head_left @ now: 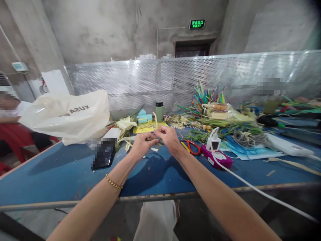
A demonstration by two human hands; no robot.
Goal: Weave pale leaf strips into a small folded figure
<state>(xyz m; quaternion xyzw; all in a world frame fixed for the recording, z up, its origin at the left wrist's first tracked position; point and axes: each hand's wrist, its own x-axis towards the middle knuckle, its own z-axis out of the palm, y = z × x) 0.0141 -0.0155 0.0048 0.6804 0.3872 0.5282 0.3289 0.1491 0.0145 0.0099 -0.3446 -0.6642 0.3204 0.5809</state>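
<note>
- Pinch, narrow and two-handed: our left hand (pixel 141 144) and right hand (pixel 170 138) meet above the blue tabletop (pixel 82 177), apparently on a thin, flat cream strip (pixel 155 118), perhaps for control; blur hides our exact grip.
- Red-and-yellow-handled metal scissors (pixel 190 148) lie near our right hand, likely for quick reach.
- White round cable (pixel 247 182) crosses rightward, possibly snagging us.

Blue table (pixel 62 174), black phone (pixel 104 154), red-handled scissors (pixel 189 147), purple power strip (pixel 218 160)
</note>
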